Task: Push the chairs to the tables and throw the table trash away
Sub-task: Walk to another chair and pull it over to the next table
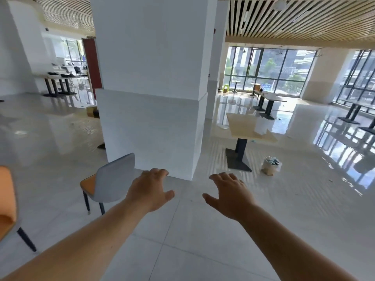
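Chairs, the grey one (113,181) nearest on the left, stand untouched while both hands, left (151,189) and right (230,196), hover with fingers apart, so a hasty shove could tip it.

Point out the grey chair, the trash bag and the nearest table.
grey chair (113,179): head view, on its backrest.
trash bag (271,166): head view, on its side.
nearest table (243,124): head view, on its bare top.

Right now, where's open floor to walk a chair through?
Bare tiles stretch ahead between the grey-backed chair and the nearest table, right of the white pillar. It is tighter by the trash bag at that table's base, and at the orange chair far left.
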`<state>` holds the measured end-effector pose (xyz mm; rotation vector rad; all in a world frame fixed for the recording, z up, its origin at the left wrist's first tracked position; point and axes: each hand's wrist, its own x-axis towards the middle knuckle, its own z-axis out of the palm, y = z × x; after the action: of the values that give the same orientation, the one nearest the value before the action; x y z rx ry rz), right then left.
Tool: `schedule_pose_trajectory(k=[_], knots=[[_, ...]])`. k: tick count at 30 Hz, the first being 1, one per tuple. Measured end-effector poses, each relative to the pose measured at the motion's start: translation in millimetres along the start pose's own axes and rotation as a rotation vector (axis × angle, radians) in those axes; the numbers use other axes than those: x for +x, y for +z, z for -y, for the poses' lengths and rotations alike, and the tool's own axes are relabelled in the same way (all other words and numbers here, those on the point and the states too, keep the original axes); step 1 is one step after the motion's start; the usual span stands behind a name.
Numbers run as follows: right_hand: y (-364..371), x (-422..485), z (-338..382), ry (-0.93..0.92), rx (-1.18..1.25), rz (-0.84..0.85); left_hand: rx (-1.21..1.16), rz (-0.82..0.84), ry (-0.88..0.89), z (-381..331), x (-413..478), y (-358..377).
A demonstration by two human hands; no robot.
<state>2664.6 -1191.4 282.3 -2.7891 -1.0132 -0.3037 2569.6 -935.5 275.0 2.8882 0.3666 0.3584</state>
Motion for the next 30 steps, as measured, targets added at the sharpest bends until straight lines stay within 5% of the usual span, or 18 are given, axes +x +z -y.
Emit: schedule_pose_trajectory(k=[13, 30], knots=[[109.8, 366.8, -36.8, -0.354, 0.160, 0.096, 0.137, -0.015, -0.460, 114.7, 240.5, 44.0], [318.2, 750.3, 106.8, -0.668, 0.011, 0.347, -0.059, 0.085, -0.799, 415.5, 471.7, 178.0]])
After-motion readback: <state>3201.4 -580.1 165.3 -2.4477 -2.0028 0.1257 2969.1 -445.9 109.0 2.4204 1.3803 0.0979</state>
